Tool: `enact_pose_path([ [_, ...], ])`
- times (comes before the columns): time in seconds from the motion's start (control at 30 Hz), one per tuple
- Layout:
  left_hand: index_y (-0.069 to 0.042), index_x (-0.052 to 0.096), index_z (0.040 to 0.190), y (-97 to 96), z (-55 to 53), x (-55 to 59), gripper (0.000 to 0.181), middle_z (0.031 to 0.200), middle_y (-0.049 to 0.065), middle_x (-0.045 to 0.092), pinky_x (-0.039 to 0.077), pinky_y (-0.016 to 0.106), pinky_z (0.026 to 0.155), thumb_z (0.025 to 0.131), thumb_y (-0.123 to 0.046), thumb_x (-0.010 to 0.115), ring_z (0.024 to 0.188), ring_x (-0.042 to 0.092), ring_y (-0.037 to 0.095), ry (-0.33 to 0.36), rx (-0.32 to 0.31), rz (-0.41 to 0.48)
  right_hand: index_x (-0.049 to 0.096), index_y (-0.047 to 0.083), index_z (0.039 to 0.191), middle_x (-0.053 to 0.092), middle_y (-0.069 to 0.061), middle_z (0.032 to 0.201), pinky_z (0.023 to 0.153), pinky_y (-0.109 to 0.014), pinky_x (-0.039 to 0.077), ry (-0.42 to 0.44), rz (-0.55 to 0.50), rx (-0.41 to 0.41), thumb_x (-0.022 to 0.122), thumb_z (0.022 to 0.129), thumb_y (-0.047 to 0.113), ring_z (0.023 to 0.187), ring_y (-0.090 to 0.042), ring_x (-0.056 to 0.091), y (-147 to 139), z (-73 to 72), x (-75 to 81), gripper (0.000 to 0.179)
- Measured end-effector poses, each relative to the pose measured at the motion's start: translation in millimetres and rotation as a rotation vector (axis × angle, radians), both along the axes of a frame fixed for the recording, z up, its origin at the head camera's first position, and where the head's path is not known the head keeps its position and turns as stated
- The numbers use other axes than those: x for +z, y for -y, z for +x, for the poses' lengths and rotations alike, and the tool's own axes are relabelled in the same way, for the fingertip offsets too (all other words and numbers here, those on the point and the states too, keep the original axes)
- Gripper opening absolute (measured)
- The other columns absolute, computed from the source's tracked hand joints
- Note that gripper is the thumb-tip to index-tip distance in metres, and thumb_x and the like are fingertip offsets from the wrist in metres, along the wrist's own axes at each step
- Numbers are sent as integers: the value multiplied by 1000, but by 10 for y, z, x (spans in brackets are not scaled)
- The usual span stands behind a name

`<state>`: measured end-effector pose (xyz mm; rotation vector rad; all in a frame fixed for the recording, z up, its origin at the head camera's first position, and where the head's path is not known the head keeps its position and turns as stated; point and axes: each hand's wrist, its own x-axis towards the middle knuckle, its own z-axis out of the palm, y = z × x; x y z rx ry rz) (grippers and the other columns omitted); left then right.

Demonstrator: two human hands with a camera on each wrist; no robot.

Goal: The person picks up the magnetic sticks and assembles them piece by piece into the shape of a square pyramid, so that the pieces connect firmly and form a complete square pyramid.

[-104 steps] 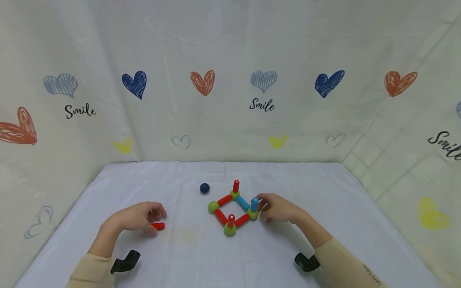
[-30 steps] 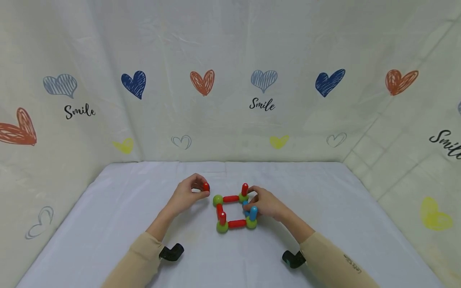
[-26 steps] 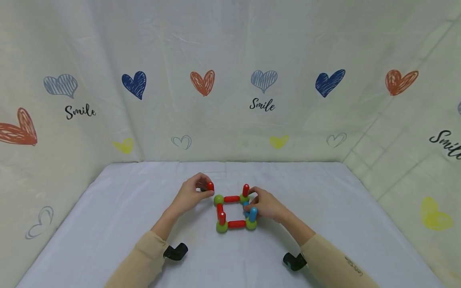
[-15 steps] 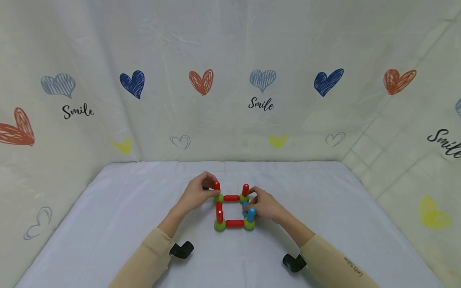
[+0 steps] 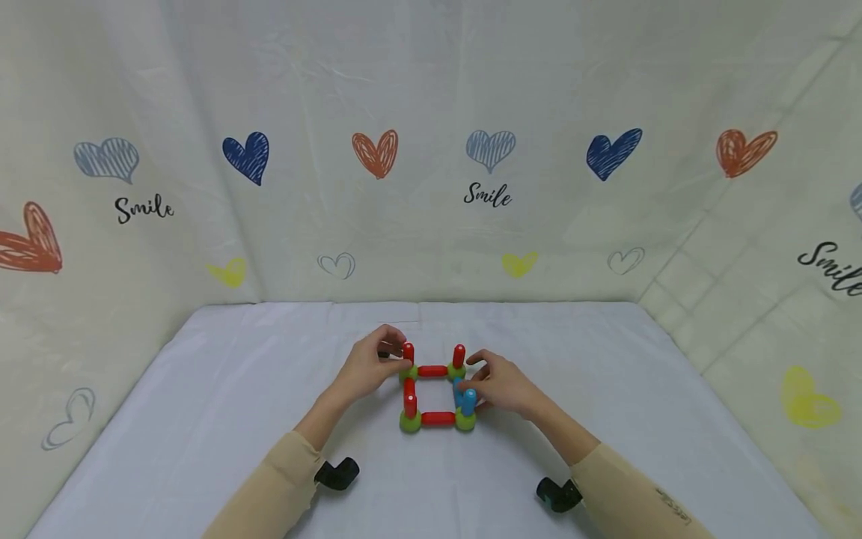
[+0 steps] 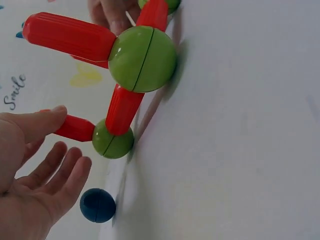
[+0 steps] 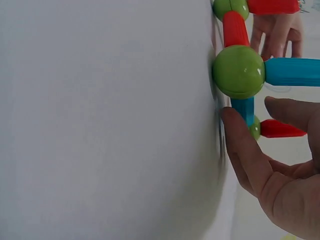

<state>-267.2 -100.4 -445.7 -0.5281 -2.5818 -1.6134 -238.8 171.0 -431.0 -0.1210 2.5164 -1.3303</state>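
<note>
A square frame of green balls and rods stands mid-table in the head view, with a green ball (image 5: 410, 421) at its near left corner. Three sides are red rods, and a blue rod (image 5: 458, 392) forms the right side. A rod rises from each corner: three red, and a blue upright rod (image 5: 469, 402) at near right. My left hand (image 5: 367, 365) pinches the far left upright red rod (image 6: 75, 128), which meets its ball. My right hand (image 5: 506, 386) lies beside the blue side rod, thumb and fingers spread around it; a gap shows between them in the right wrist view.
A dark blue ball (image 6: 97, 205) lies on the white tablecloth (image 5: 431, 486) behind my left hand, mostly hidden in the head view. A pale curtain (image 5: 431, 90) printed with hearts closes off the back and sides.
My left hand has brought the red rod from the left onto the far left ball. The frame has been turned square to me. My right hand has just loosened from the blue side rod.
</note>
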Motion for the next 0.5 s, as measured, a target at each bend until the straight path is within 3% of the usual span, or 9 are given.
enact_pose_path([
  [0.13, -12, 62, 110, 58, 80, 8, 26, 106, 7, 68, 56, 33, 87, 91, -16, 80, 98, 65, 18, -31, 72, 22, 60, 2, 126, 64, -10, 101, 69, -39, 62, -40, -56, 39, 72, 97, 14, 81, -24, 68, -100, 35, 37, 34],
  [0.23, -14, 64, 107, 95, 162, 46, 18, 102, 5, 68, 56, 32, 84, 97, -23, 75, 95, 65, 21, -38, 73, 38, 63, 1, 121, 65, -11, 104, 72, -38, 62, -99, -73, 88, 66, 99, 10, 87, -24, 66, -176, 61, 72, 24],
  [0.5, -12, 63, 113, 186, 385, 79, 16, 107, 3, 66, 56, 30, 87, 102, -23, 67, 101, 65, 26, 76, -142, 60, 63, -1, 121, 66, -12, 111, 82, -33, 60, -178, -115, 213, 66, 96, 5, 101, -28, 66, -297, 181, 110, 25],
])
